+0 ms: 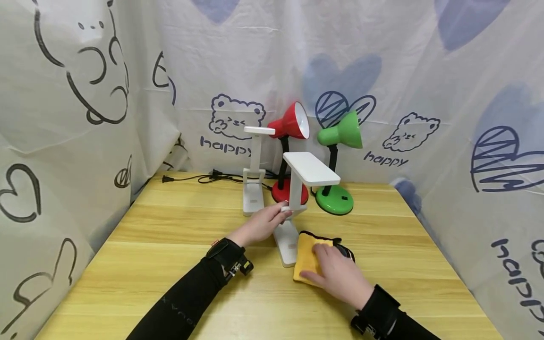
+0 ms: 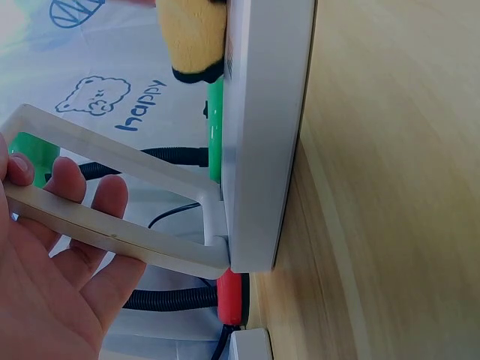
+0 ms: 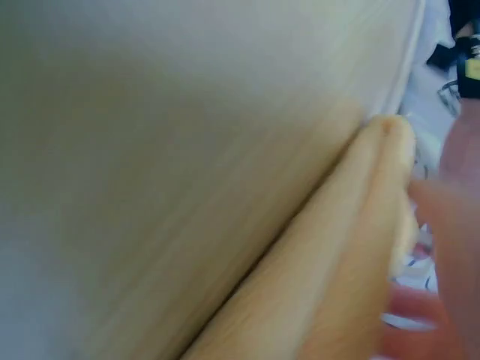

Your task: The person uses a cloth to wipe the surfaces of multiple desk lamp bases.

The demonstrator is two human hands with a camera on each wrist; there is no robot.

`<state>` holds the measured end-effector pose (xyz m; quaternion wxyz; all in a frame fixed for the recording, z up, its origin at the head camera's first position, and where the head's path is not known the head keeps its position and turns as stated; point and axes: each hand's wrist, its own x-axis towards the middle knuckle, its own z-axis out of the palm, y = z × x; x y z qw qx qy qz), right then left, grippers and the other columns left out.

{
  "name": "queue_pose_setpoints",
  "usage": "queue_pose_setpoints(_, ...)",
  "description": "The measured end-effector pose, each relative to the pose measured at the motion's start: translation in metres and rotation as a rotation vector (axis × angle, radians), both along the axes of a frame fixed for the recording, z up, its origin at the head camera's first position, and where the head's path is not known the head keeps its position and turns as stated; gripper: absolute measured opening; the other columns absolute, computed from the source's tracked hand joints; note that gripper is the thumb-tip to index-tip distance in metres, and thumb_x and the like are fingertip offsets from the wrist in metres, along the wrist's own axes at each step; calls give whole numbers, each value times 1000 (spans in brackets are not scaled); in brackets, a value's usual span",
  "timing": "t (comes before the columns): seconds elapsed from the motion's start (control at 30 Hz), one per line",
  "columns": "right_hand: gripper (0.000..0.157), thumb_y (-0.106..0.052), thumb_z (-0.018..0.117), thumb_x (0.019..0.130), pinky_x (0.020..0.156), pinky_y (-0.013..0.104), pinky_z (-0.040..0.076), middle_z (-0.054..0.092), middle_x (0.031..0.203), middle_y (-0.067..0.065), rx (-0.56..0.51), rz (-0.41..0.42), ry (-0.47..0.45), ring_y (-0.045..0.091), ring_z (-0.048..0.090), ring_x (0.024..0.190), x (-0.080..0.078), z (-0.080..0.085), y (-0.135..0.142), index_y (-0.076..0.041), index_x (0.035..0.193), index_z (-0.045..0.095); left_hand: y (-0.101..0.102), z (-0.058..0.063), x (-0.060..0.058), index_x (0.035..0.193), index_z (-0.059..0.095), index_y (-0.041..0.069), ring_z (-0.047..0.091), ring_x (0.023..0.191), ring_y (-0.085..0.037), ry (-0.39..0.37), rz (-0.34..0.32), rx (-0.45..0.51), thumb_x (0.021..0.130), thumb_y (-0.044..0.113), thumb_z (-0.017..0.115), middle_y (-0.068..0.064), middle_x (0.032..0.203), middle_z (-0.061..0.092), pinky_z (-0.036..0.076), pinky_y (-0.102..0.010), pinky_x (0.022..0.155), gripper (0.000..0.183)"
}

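Observation:
My left hand (image 1: 264,223) grips the hinged bracket of a white desk lamp (image 1: 311,168). In the left wrist view, that hand's fingers (image 2: 111,196) curl around one bar of the white bracket (image 2: 142,240). The lamp's flat base stands on the table, and its flat head is over the bracket. Right of the base lies a yellow cloth (image 1: 304,259) with a dark edging. My right hand (image 1: 337,273) rests on the cloth, thumb and fingers spread. Folds of the cloth (image 3: 352,247) fill the blurred right wrist view, and the fingers are partly out of focus.
A second white lamp (image 1: 253,196) stands behind and to the left. Beside it are a red lamp (image 1: 293,122) and a green lamp (image 1: 335,200). A black cord with a plug (image 1: 168,179) runs along the back of the wooden table (image 1: 187,226). Printed curtains surround the table.

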<state>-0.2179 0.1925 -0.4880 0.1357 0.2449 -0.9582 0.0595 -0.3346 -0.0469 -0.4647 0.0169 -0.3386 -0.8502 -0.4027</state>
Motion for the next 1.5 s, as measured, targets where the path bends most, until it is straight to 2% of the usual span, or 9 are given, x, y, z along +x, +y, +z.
queue_pose_setpoints(0.17,96,-75,53,67,80,44,45,54,119,11,40,1,-127,28,53,105,10,2,0,-6,132,40,1,2,0,93,46,32,47,66,-11,-5,10,2,94,53,30,6,79,50,40,-30,56,27)
queue_pose_setpoints(0.4,66,-26,68,75,78,44,47,56,119,17,239,117,-8,33,55,105,15,1,4,4,128,44,1,2,0,97,47,33,48,67,-12,-20,7,-5,94,52,29,5,80,51,40,-30,57,26)
queue_pose_setpoints(0.57,42,-23,60,83,61,33,48,62,98,4,197,175,-183,15,60,77,13,19,10,-6,121,53,1,3,1,108,48,32,49,69,-12,-37,15,-15,94,54,28,5,81,52,41,-30,59,32)
queue_pose_setpoints(0.73,20,-26,48,92,46,27,42,54,69,-4,-216,154,-545,5,44,49,3,40,32,-14,104,60,0,5,2,106,50,27,48,68,-13,-43,-1,-5,94,53,29,4,82,52,40,-31,58,35)
queue_pose_setpoints(0.9,21,-22,47,93,56,36,48,56,76,10,-975,22,-909,19,56,60,-14,47,67,-2,98,51,-3,7,4,108,49,29,49,69,-13,-41,1,-11,94,52,29,4,81,52,41,-31,60,34)
queue_pose_setpoints(1.0,24,-17,43,93,66,40,49,58,88,12,-1386,-47,-981,24,60,75,-23,40,89,0,109,42,-5,5,6,107,48,30,49,68,-12,-30,12,-26,94,53,28,4,81,52,41,-31,59,34)
queue_pose_setpoints(1.13,21,-16,34,97,72,37,49,58,98,5,-1781,16,-942,18,60,87,-31,19,122,-9,117,32,-8,3,11,98,48,29,47,64,-12,-11,23,-32,94,53,28,6,78,51,40,-30,56,31)
queue_pose_setpoints(1.33,27,-17,33,99,89,36,41,54,117,1,-2132,165,-955,16,52,109,-34,-20,173,-18,126,32,-17,4,21,88,48,26,43,59,-14,-28,21,-10,94,51,30,4,76,50,37,-29,52,31)
queue_pose_setpoints(1.5,40,-9,39,97,100,34,30,42,132,-1,-2121,112,-937,14,39,122,-36,-38,187,-18,134,26,-36,6,33,88,47,28,42,59,-14,-62,49,-4,94,51,31,-1,79,53,38,-30,51,29)
